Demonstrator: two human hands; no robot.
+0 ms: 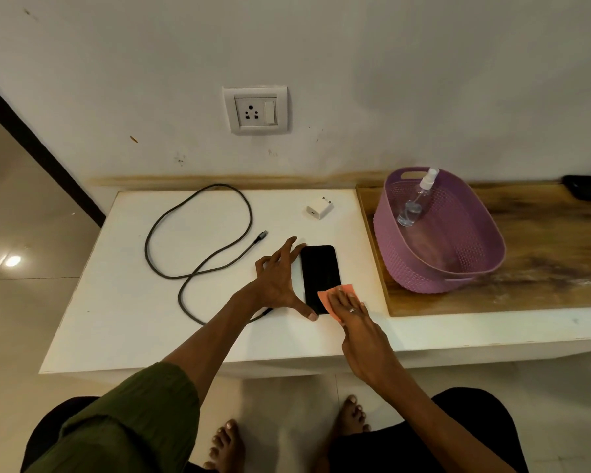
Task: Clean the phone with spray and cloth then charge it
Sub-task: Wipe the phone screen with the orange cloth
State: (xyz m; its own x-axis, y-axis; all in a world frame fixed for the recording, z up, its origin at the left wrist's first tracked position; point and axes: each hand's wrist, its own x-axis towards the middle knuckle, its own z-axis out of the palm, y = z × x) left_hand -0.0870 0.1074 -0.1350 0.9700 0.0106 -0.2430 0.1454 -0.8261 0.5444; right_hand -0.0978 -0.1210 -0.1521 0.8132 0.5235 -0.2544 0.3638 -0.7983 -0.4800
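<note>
The phone (320,278) lies flat on the white table (123,302), its left edge steadied by the spread left hand (276,280), while the right hand (354,322) presses an orange cloth (335,298) on its near end with straight fingers, the cable (198,240), charger (319,207) and basket (437,264) with the spray bottle (415,203) beyond.

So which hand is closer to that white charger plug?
Left. The left hand lies nearer the charger plug, fingertips reaching toward it; the right hand presses the cloth at the phone's near end.
</note>
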